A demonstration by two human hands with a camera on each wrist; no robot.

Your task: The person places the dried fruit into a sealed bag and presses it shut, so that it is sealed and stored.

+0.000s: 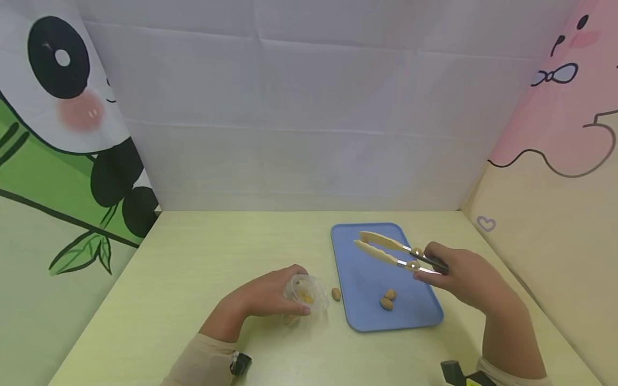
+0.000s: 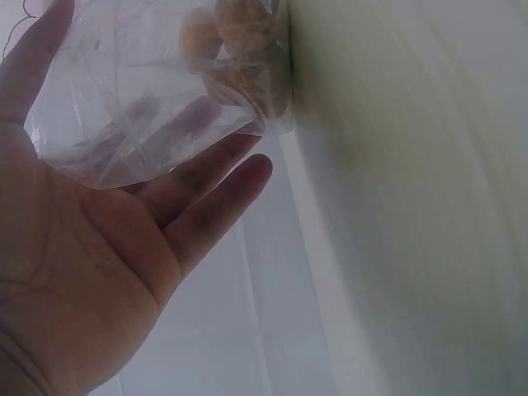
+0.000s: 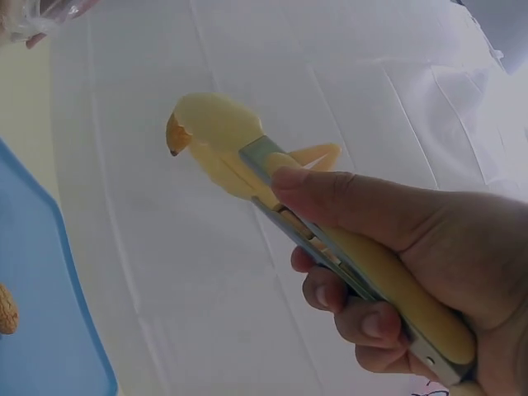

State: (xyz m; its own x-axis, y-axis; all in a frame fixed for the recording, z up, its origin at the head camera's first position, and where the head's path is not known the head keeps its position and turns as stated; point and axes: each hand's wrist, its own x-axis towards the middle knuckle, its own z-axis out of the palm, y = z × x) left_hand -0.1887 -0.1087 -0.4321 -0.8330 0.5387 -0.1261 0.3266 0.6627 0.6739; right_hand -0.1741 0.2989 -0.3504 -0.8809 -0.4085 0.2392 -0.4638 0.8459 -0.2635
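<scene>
Container (image 1: 317, 292), clear plastic, qty 1: held in L. hand (image 1: 272, 292), near-centre of table, L of tray. Several brown nuts (image 2: 247, 33) seen thru wall in left wrist view; exact count can't be told. Whether base is set on table or raised can't be told.

Tray (image 1: 367, 273), blue, shallow, rounded corners, qty 1: placed R of centre. Two tan nuts (image 1: 386, 304) laid side by side at its near end. One loose nut (image 1: 336, 294) left on table, btwn container & tray, just beside tray's L edge.

Tongs (image 1: 386, 240), pale yellow tips, metal-and-dark handle, qty 1: held in R. hand (image 1: 475, 279) over R part of tray, tips aimed L & slightly far. Brownish pc. shown at tips in right wrist view; whether a nut can't be told.

Hand poses: L. thumb and fingers wrapped abt container, thumb on near side, fingers on far. R. fingers curled under tongs handle, thumb pressed on top.

Surface/room: table (image 1: 207, 252) pale yellow. Far wall (image 1: 309, 107) hung w/ white creased sheet. L wall printed w/ panda (image 1: 77, 126) & green leaf; R wall w/ pink figure (image 1: 555, 134) & small heart outline.
</scene>
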